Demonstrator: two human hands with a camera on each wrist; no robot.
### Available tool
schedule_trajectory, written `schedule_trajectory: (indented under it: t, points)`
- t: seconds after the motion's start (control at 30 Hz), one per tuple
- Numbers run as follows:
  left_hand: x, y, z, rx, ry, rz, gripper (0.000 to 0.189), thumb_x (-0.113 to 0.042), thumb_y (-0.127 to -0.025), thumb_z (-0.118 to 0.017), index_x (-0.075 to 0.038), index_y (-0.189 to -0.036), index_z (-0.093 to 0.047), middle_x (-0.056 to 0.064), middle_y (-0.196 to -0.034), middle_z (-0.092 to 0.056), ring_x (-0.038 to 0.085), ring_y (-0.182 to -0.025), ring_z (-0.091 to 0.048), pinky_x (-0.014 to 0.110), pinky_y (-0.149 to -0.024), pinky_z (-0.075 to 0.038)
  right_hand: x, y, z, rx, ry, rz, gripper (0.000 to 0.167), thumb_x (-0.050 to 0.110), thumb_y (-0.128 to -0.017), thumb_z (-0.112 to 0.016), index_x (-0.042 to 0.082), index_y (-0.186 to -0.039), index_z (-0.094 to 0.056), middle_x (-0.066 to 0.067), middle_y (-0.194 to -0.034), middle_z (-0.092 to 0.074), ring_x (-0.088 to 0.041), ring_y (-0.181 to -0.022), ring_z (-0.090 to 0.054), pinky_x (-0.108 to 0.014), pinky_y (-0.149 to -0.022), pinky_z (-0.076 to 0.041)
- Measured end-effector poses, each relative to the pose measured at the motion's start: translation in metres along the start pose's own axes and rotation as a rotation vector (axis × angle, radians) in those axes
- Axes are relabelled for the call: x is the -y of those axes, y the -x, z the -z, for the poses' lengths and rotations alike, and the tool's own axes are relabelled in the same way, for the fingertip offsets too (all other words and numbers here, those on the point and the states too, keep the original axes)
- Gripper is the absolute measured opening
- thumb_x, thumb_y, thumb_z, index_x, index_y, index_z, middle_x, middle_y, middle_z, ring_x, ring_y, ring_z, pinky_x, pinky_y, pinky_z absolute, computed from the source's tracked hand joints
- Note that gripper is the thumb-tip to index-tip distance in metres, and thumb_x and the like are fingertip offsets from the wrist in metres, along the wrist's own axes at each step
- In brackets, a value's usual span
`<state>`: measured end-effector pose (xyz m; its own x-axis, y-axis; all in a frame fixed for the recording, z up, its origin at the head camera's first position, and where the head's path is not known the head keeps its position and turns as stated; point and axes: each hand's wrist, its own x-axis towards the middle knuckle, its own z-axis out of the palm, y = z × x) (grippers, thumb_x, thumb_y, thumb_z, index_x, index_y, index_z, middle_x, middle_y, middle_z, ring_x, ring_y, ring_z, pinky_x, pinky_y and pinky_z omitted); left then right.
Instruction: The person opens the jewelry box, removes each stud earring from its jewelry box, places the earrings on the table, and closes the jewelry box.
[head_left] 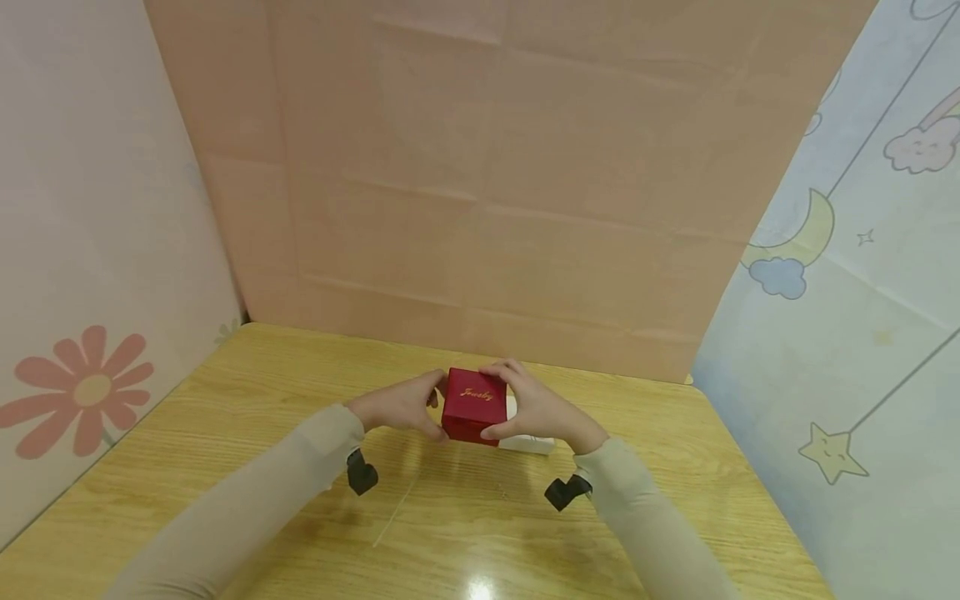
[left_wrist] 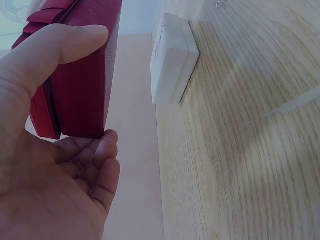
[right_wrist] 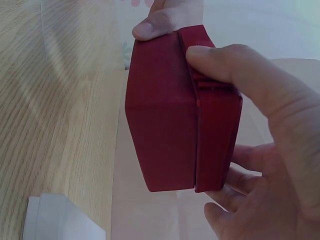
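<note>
Both hands hold a small red jewelry box (head_left: 476,396) above the table, its lid on and gold lettering on top. My left hand (head_left: 401,408) grips one side, and in the left wrist view its thumb (left_wrist: 82,42) lies on the front of the lower part. From the other side my right hand (head_left: 543,410) grips the box, its thumb (right_wrist: 207,57) pressing the ribbon-like folds on the lid's front in the right wrist view. A thin dark seam separates lid and base. Behind and below stands a white box (head_left: 534,444), partly hidden by the red box and right hand.
On the wooden table (head_left: 300,375), a thin clear strip (head_left: 395,512) lies left of the middle. A tiny silvery thing (head_left: 502,492) lies in front of the white box. A tan backdrop (head_left: 480,208) rises behind the table, with patterned sheets at both sides.
</note>
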<state>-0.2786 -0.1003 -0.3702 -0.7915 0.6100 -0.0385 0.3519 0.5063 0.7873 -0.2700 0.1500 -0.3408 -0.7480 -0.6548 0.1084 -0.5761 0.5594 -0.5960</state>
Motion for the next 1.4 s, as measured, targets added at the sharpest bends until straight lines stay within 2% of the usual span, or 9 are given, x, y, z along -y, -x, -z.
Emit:
schedule_trajectory:
  t: [0.13, 0.33, 0.63, 0.87, 1.13, 1.4]
  points:
    - [0.001, -0.0009, -0.0004, -0.001, 0.002, 0.0, 0.065, -0.016, -0.07, -0.085, -0.008, -0.12, -0.045, 0.005, -0.109, -0.049, 0.029, -0.095, -0.042, 0.036, -0.074, -0.038, -0.0004, -0.0003, 0.0, 0.009, 0.015, -0.008, 0.087, 0.03, -0.073, -0.085, 0.008, -0.144, -0.039, -0.002, -0.133, -0.042, -0.02, -0.118, -0.046, -0.043, -0.096, -0.044]
    - [0.0004, -0.0013, -0.0005, -0.006, 0.015, 0.008, 0.063, -0.016, -0.07, -0.085, -0.009, -0.119, -0.045, 0.006, -0.11, -0.049, 0.033, -0.099, -0.043, 0.036, -0.075, -0.039, -0.002, -0.0007, -0.0005, 0.019, 0.022, -0.016, 0.088, 0.031, -0.073, -0.085, 0.009, -0.145, -0.039, -0.001, -0.133, -0.042, -0.019, -0.117, -0.046, -0.043, -0.096, -0.044]
    - [0.0, -0.0016, -0.0021, -0.012, 0.037, 0.025, 0.067, -0.018, -0.069, -0.087, -0.009, -0.122, -0.046, 0.005, -0.114, -0.05, 0.033, -0.102, -0.044, 0.037, -0.08, -0.04, -0.0036, 0.0005, -0.0003, 0.03, 0.013, -0.01, 0.089, 0.032, -0.073, -0.084, 0.005, -0.145, -0.038, -0.004, -0.134, -0.041, -0.022, -0.115, -0.048, -0.049, -0.095, -0.046]
    - [0.0017, -0.0021, -0.0035, -0.016, 0.044, 0.026, 0.066, -0.015, -0.071, -0.085, -0.009, -0.123, -0.046, 0.004, -0.114, -0.051, 0.033, -0.104, -0.045, 0.037, -0.083, -0.041, -0.0041, 0.0012, 0.0, 0.033, 0.014, -0.005, 0.087, 0.032, -0.073, -0.084, 0.005, -0.143, -0.04, -0.004, -0.132, -0.042, -0.021, -0.115, -0.047, -0.043, -0.094, -0.046]
    - [0.0013, -0.003, -0.0034, -0.027, 0.046, 0.027, 0.068, -0.017, -0.071, -0.085, -0.01, -0.125, -0.046, 0.003, -0.114, -0.052, 0.035, -0.105, -0.047, 0.036, -0.082, -0.042, -0.0058, 0.0015, 0.0, 0.037, 0.012, -0.005, 0.087, 0.032, -0.073, -0.085, 0.006, -0.143, -0.04, -0.003, -0.131, -0.041, -0.021, -0.115, -0.047, -0.041, -0.093, -0.047]
    - [0.0012, -0.0027, -0.0035, -0.029, 0.061, 0.013, 0.069, -0.019, -0.07, -0.086, -0.011, -0.126, -0.047, 0.003, -0.115, -0.053, 0.035, -0.105, -0.048, 0.036, -0.083, -0.042, -0.0057, 0.0021, -0.0001, 0.045, 0.0, -0.014, 0.089, 0.032, -0.072, -0.085, 0.006, -0.144, -0.039, -0.005, -0.131, -0.043, -0.022, -0.114, -0.047, -0.05, -0.095, -0.045]
